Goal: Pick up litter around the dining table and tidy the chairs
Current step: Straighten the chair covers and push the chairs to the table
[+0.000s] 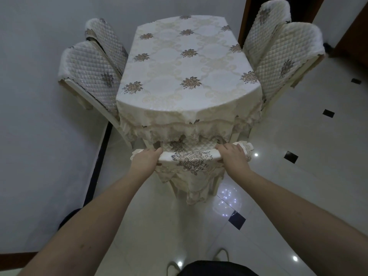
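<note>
Chair step in hand. I am gripping the top rail of the near chair [190, 156] with both hands: my left hand [144, 161] is wrapping the left end of the rail, my right hand [232, 156] is wrapping the right end, fingers curling over the fabric cover on each side. Between my two grips the flowered cover is draping down the back of the chair toward me.

Just beyond my knuckles the seat is sitting under the hanging edge of the tablecloth at the near end of the dining table [187, 62]. The chair is looking nearly pushed in, I judge; how much travel is left I cannot tell, since the cloth is hiding the seat front.

Farther off from my grip, two chairs [89, 70] are standing against the table's left side and two more [282, 56] against its right, all seeming tucked in.

No litter is showing on the floor [298, 186] near my hands.

Next move, as I judge it: pushing evenly with both hands so the chair is going in straight, then letting go.
</note>
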Demonstrator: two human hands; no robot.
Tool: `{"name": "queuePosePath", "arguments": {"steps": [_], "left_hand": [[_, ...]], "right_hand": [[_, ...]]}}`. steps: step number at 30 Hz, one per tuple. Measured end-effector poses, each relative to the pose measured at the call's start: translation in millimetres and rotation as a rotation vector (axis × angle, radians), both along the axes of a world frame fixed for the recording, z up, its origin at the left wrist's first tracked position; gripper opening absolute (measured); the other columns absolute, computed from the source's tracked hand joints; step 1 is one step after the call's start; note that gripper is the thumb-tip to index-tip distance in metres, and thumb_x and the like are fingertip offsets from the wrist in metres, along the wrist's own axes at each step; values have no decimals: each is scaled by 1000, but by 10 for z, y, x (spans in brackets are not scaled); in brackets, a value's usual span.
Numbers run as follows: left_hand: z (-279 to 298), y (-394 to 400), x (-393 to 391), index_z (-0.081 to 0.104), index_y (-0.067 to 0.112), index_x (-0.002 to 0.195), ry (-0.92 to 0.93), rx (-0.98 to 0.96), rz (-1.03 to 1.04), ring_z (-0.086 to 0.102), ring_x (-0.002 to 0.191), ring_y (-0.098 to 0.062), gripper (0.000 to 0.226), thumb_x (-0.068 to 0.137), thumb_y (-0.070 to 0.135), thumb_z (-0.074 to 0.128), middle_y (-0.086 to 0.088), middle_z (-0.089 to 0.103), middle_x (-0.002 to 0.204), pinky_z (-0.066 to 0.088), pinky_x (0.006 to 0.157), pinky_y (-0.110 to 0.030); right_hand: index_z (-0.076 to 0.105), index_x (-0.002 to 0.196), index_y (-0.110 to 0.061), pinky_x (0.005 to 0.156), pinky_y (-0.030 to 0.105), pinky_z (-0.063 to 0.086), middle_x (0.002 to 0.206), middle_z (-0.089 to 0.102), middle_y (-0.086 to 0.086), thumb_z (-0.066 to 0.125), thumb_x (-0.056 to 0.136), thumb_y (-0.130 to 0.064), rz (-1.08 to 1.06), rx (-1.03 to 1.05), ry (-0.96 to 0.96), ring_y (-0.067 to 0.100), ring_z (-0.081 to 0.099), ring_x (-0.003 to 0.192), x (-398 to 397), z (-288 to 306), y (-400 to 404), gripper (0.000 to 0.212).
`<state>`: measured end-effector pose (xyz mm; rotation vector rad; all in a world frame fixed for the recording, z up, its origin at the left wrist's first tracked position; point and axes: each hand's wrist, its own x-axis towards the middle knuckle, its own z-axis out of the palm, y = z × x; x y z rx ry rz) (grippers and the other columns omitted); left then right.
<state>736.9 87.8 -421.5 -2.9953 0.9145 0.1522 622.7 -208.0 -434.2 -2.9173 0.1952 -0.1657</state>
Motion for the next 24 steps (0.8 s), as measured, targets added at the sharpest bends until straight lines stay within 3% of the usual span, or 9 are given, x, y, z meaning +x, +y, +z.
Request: {"name": "queuePosePath", "arguments": {"steps": [4, 10, 13, 15, 19, 22, 24], "left_hand": [[-4, -33, 10, 49, 15, 113, -12, 42, -4, 57, 92, -28, 34, 86, 28, 64, -7, 61, 95, 42, 65, -36], [-60, -6, 3, 51, 15, 103, -45, -43, 47, 59, 90, -28, 28, 80, 18, 68, -6, 63, 92, 45, 67, -38], [-36, -17, -34, 52, 13, 102, -23, -80, 63, 59, 91, -31, 32, 78, 20, 72, -8, 62, 95, 47, 70, -40], [-36, -17, -147, 53, 10, 113, -33, -144, 71, 57, 103, -33, 40, 78, 19, 70, -11, 61, 109, 46, 80, -42], [-66, -63, -679, 30, 12, 147, -120, -217, 5, 35, 138, -34, 77, 80, 24, 65, -12, 38, 150, 36, 106, -53], [-109, -133, -956, 11, 17, 154, -113, -247, 14, 12, 147, -28, 81, 90, 48, 51, -6, 14, 160, 17, 116, -46], [-132, -171, -990, 9, 17, 154, -108, -256, 62, 6, 148, -24, 80, 91, 58, 37, -4, 8, 161, 14, 116, -43]], "right_hand": [[60, 115, -18, 95, 41, 34, 103, 63, 6, 68, 77, -8, -11, 11, 5, 28, 56, 101, 0, 25, -6, 39], [54, 121, -20, 102, 41, 31, 115, 59, 4, 64, 81, -10, -20, -29, 14, 26, 51, 112, -13, 82, 4, 43], [44, 133, -18, 111, 45, 23, 136, 46, 7, 56, 83, -6, -71, -18, 50, 27, 37, 130, -72, 100, 74, 53], [34, 142, -17, 114, 47, 16, 148, 34, 9, 55, 85, -8, -103, 10, 40, 28, 26, 139, -198, 98, 169, 62], [32, 144, -15, 113, 48, 21, 149, 35, 11, 64, 81, -23, 10, 8, -97, 30, 28, 139, -556, 59, 375, 72], [32, 145, -13, 115, 46, 22, 150, 34, 13, 65, 81, -27, 22, 8, -122, 30, 27, 140, -649, 24, 441, 73], [33, 145, -12, 115, 45, 22, 150, 34, 15, 66, 82, -27, 20, 5, -114, 32, 28, 140, -643, 27, 458, 73]]}}
